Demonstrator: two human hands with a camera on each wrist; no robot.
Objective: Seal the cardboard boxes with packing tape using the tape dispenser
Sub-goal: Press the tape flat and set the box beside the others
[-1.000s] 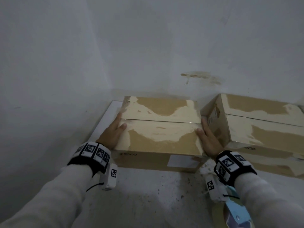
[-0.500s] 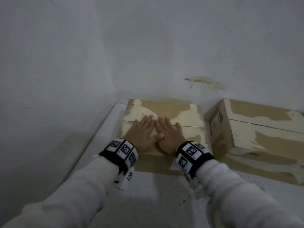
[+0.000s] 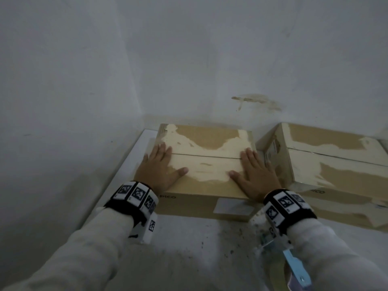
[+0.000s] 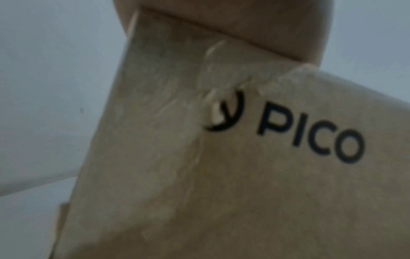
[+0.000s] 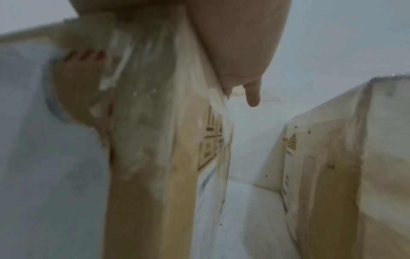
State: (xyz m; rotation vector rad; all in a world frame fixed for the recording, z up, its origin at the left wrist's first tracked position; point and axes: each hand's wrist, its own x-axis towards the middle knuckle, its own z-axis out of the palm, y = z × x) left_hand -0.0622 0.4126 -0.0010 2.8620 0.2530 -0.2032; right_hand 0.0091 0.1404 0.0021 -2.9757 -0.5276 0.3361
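A brown cardboard box [image 3: 206, 164] marked PICO sits in the corner, its top flaps closed along a middle seam and covered with glossy tape. My left hand [image 3: 159, 166] lies flat on the top near the box's left edge, fingers straight. My right hand [image 3: 254, 171] lies flat near the right edge, its little finger hanging over the side. In the left wrist view the box's front corner [image 4: 221, 157] fills the frame. A blue-handled tape dispenser [image 3: 294, 265] lies on the surface under my right forearm, partly hidden.
A second taped cardboard box [image 3: 336, 169] stands close on the right, with a narrow gap [image 5: 244, 175] between the two. White walls close in behind and to the left. The white surface [image 3: 189, 244] in front of the boxes is speckled with dirt.
Half a second ago both hands lay side by side at the middle of the box top. They have slid apart to its left and right edges.
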